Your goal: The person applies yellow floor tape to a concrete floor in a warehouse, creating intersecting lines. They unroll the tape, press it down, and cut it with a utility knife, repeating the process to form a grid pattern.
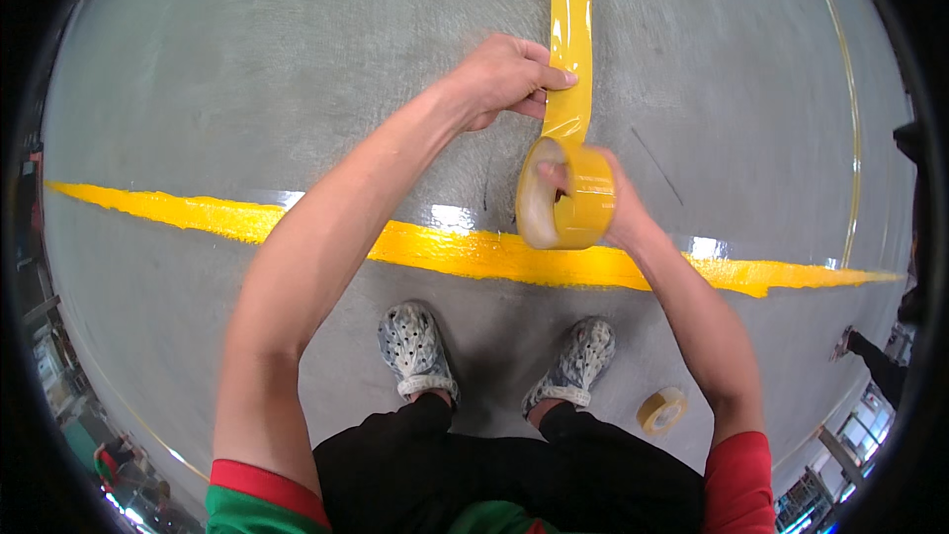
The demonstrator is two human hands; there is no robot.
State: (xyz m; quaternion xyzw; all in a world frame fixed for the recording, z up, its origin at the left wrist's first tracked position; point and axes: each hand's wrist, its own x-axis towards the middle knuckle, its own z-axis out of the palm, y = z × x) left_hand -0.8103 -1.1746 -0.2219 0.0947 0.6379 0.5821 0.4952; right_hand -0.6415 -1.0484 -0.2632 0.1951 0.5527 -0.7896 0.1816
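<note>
A wide roll of yellow tape [588,200] is held on its side above the floor, its pale core turned toward the left. My right hand [623,200] grips it, with the thumb inside the core and the other fingers mostly hidden behind the roll. From the roll a shiny yellow tape strip [570,10] runs straight up and out of the top of the head view. My left hand [504,81] pinches this strip at its left edge, a little above the roll, thumb on top and fingers partly underneath.
Across the grey floor [247,89] runs a glossy yellow band [474,255] with a ragged near edge. My clogs [413,341] stand just behind it. A second tape roll [662,410] lies right of my feet. Another person's leg [875,366] shows at far right.
</note>
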